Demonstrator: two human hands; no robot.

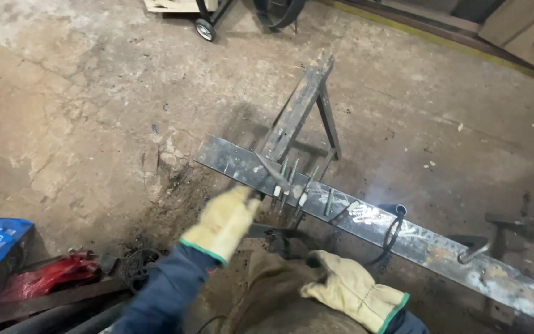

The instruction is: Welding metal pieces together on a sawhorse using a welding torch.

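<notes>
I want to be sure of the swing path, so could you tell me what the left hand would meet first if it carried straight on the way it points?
Probably the long flat steel bar: the left hand points up and right, its chipping hammer already over the bar beside the short upright rods. Depth is unclear.

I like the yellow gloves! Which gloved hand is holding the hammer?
The left hand, raised over the long steel bar, grips the chipping hammer. The right hand rests low, holding nothing.
</notes>
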